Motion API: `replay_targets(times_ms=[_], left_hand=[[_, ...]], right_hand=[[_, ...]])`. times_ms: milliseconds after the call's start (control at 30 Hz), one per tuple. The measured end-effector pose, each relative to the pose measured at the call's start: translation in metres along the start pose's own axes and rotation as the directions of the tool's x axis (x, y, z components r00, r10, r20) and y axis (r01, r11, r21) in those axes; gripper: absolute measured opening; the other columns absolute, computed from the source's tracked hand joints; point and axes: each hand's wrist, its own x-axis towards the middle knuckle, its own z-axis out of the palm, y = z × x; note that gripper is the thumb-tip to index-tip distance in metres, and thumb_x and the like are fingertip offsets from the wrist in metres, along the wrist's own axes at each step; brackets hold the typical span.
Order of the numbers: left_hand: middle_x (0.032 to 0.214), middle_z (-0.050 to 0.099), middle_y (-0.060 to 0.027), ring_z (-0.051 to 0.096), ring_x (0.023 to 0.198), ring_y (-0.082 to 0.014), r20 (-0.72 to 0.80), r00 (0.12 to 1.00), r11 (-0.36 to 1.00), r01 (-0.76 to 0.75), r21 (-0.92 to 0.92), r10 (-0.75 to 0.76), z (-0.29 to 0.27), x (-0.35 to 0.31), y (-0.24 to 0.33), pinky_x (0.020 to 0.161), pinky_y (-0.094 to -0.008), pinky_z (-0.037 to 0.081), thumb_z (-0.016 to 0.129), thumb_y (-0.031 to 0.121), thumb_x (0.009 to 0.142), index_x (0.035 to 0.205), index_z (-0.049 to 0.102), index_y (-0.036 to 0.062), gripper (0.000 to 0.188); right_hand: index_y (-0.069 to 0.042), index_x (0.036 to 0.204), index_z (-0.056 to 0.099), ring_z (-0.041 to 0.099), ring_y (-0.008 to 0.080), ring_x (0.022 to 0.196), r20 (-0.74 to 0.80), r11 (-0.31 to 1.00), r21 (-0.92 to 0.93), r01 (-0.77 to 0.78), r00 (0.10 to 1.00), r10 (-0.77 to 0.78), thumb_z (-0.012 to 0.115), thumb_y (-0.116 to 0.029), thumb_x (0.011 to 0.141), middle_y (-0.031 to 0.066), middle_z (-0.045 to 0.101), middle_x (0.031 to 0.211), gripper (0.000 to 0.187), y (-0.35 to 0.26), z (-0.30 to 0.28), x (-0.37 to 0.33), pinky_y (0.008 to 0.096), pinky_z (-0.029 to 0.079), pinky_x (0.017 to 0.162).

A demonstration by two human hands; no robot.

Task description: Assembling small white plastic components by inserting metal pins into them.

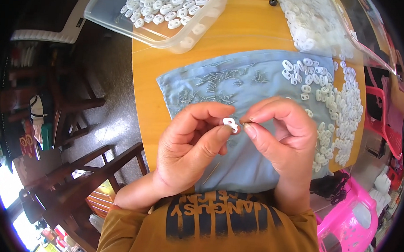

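pale blue cloth point(249, 173) covered much of the wooden table point(144, 101), and the person's hands were close together above it. the left hand point(190, 145) pinched a small white plastic piece point(229, 122) with holes in it, its thumb against fingers partly hidden behind, the forefinger arched over. the right hand point(285, 134) pinched a tiny dark metallic bit point(246, 123) between thumb and forefinger, just beside the white piece; from where i stood i couldn't tell whether the two touched. little metal springs point(213, 81) lay scattered on the cloth beyond the hands. more white pieces point(346, 114) spread along the right side, onto the bare wood, and a clear tub point(169, 44) at the far left held others.
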Motion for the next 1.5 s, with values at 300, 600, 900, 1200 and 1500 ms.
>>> replay_targets(times_ms=[300,600,900,1200,1500], left_hand=[[0.094,0.058,-0.0043,0.054,0.075,-0.0050,0.061,0.995,0.995,-0.085,0.055,0.081,-0.008,-0.003,-0.015,0.062,-0.0175,0.045,0.056,-0.005,0.085,0.106,0.053,0.0002,0.022],[0.093,0.058,-0.0050,0.055,0.075,-0.0084,0.058,0.989,0.983,-0.140,0.119,0.134,-0.011,-0.002,-0.017,0.065,-0.0199,0.045,0.058,-0.007,0.082,0.102,0.057,-0.0011,0.021],[0.077,0.060,-0.0077,0.057,0.067,-0.0151,0.009,0.965,0.875,-0.243,0.419,0.264,-0.009,0.001,-0.016,0.059,-0.0241,0.045,0.062,-0.010,0.075,0.094,0.062,-0.0009,0.021],[0.084,0.057,-0.0079,0.053,0.065,-0.0092,0.210,0.914,0.752,-0.406,0.520,0.348,-0.017,0.005,-0.019,0.056,-0.0189,0.043,0.057,-0.013,0.079,0.098,0.058,-0.0016,0.022],[0.086,0.060,-0.0092,0.058,0.068,-0.0113,-0.045,0.986,0.937,-0.137,0.320,0.160,-0.011,-0.003,-0.019,0.060,-0.0214,0.048,0.061,-0.007,0.079,0.097,0.056,-0.0013,0.019]], right_hand=[[0.000,0.083,0.060,0.060,0.0136,0.073,0.016,1.000,0.001,-0.016,1.000,0.016,0.061,0.006,0.072,0.0069,0.063,0.081,0.013,0.001,-0.001,-0.002,0.0242,0.046,0.066],[0.000,0.082,0.060,0.060,0.0171,0.071,0.043,0.999,-0.033,0.025,0.999,-0.024,0.062,0.007,0.070,0.0084,0.063,0.081,0.014,0.002,0.002,-0.002,0.0261,0.046,0.064],[-0.003,0.079,0.060,0.060,0.0209,0.066,0.090,0.957,-0.224,0.187,0.981,-0.170,0.062,0.009,0.065,0.0079,0.063,0.075,0.019,0.002,0.004,0.004,0.0288,0.046,0.059],[-0.002,0.080,0.059,0.057,0.0185,0.069,0.184,0.915,-0.307,0.262,0.959,-0.213,0.064,0.008,0.069,0.0096,0.062,0.078,0.015,0.002,0.001,0.003,0.0292,0.044,0.063],[-0.002,0.080,0.061,0.062,0.0222,0.066,0.075,0.907,-0.289,0.307,0.951,-0.298,0.065,0.011,0.062,0.0090,0.064,0.076,0.023,0.006,0.007,0.004,0.0294,0.047,0.058]])
